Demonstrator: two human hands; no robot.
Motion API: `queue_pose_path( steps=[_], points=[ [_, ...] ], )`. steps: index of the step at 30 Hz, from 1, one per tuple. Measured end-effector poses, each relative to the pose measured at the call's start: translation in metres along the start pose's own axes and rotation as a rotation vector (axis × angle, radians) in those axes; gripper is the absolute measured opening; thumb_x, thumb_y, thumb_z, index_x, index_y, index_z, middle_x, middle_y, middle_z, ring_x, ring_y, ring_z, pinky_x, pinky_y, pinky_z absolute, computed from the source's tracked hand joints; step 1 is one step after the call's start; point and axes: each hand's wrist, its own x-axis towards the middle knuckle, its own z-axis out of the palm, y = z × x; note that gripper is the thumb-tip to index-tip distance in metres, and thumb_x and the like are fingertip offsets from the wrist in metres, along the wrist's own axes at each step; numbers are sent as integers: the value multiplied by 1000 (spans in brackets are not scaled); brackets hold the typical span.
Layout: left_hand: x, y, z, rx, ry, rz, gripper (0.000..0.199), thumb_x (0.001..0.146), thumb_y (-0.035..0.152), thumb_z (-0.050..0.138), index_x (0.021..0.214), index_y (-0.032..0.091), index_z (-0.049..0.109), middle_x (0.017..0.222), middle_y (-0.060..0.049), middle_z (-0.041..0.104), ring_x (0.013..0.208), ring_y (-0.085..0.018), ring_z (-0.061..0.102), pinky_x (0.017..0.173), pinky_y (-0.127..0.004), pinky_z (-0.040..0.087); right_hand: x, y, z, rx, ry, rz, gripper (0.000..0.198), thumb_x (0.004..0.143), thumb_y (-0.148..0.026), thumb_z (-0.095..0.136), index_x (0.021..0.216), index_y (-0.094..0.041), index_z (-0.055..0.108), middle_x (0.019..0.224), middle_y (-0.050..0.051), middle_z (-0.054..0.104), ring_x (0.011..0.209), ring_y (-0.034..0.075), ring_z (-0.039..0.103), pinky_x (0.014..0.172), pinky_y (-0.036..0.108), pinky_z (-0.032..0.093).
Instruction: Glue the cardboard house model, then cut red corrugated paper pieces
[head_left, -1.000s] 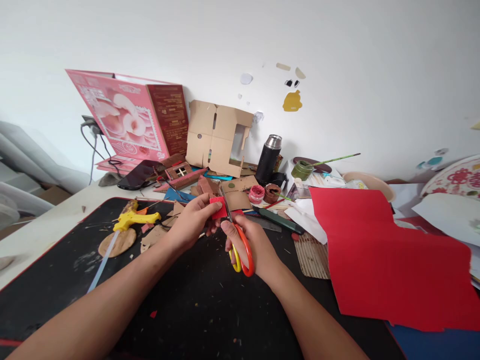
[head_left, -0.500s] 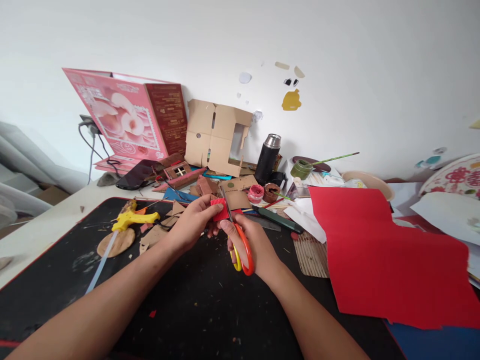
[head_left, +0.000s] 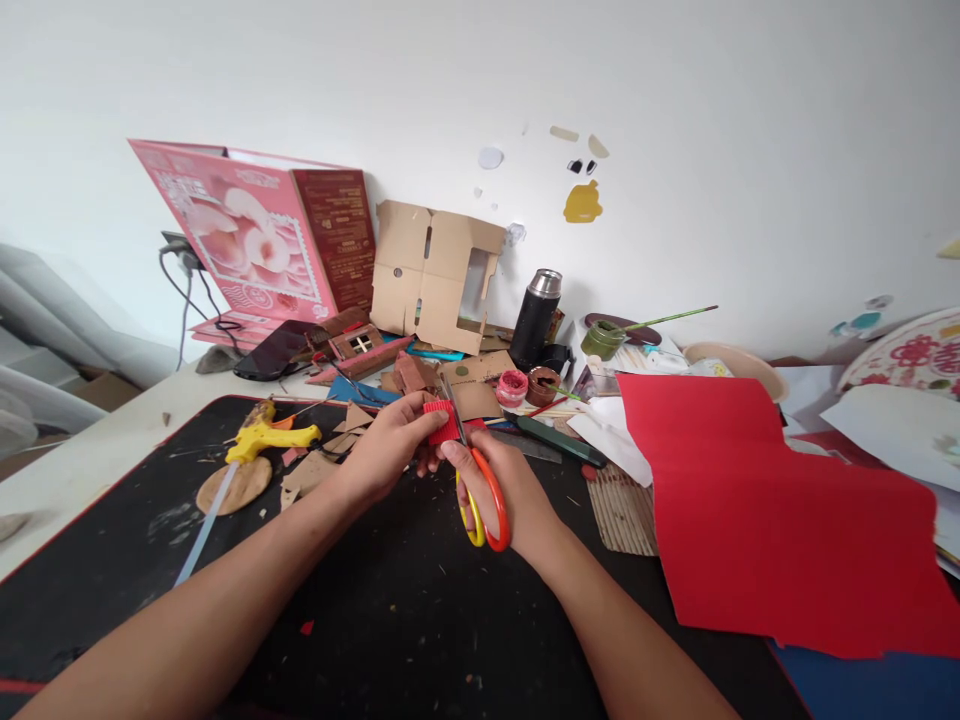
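Note:
Pinched in my left hand point(head_left: 390, 440) is a small piece of red corrugated cardboard point(head_left: 442, 420), its ridges facing up. My right hand point(head_left: 517, 490) grips a pair of scissors point(head_left: 496, 515) with one orange and one yellow handle loop. The scissor blades point away from me and lie at the right edge of the red piece. Whether the blades are cutting into it I cannot make out. Both hands are over the black mat point(head_left: 390, 620), and the fingertips under the red piece are partly hidden.
A yellow glue gun point(head_left: 274, 437) lies left by a round tan disc point(head_left: 251, 487). Behind are cardboard scraps, a cut cardboard panel point(head_left: 439, 270), a black thermos point(head_left: 536, 318) and paint jars point(head_left: 512, 387). A large red sheet point(head_left: 780, 520) covers the right side; a green cutter point(head_left: 561, 440) lies nearer.
The scissors' handle loops stand slightly farther apart than before. Both hands keep nearly the same place, still holding the red piece and the scissors.

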Motion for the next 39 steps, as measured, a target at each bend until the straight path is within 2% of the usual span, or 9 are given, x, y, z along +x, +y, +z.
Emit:
queue_pose_path(
  steps=[7, 20, 26, 30, 34, 39],
  points=[
    [1, -3, -3, 13, -26, 0, 35, 87, 50, 78, 87, 21, 58, 56, 3, 64, 37, -11, 55, 36, -19, 39, 0, 2, 0, -28, 3, -2, 53, 102, -75, 59, 93, -24, 58, 61, -4, 62, 39, 14, 60, 40, 22, 44],
    [3, -1, -4, 30, -2, -6, 37, 83, 50, 80, 86, 21, 57, 54, 3, 64, 38, -12, 56, 36, -19, 38, 2, 6, 1, -6, 17, -4, 54, 101, -77, 60, 93, -23, 60, 59, -5, 61, 37, 14, 59, 36, 21, 42],
    [4, 8, -9, -38, 84, 48, 39, 78, 49, 83, 86, 20, 58, 58, 2, 65, 41, -12, 56, 36, -20, 39, 3, -4, -8, 265, 71, 7, 63, 91, -83, 66, 97, -21, 63, 57, -6, 61, 35, 14, 58, 36, 22, 46],
    [5, 9, -11, -44, 83, 61, 38, 81, 50, 82, 84, 20, 58, 59, 2, 65, 42, -11, 57, 39, -20, 41, 3, -12, -20, 464, 64, -27, 66, 86, -81, 73, 100, -18, 66, 59, -4, 64, 38, 15, 61, 38, 23, 48],
    [6, 11, -13, -55, 86, 99, 42, 81, 54, 83, 86, 20, 60, 62, 0, 68, 43, -11, 56, 41, -21, 42, 4, -13, -28, 563, 53, -7, 75, 82, -87, 74, 102, -15, 69, 60, -2, 67, 38, 15, 62, 39, 22, 50],
    [7, 11, -16, -42, 110, 107, 47, 83, 62, 82, 81, 20, 60, 50, 5, 57, 37, -10, 48, 37, -20, 30, 5, -12, -34, 674, 17, -14, 83, 83, -91, 69, 111, -13, 72, 62, 2, 72, 37, 13, 60, 35, 20, 45]
  ],
)
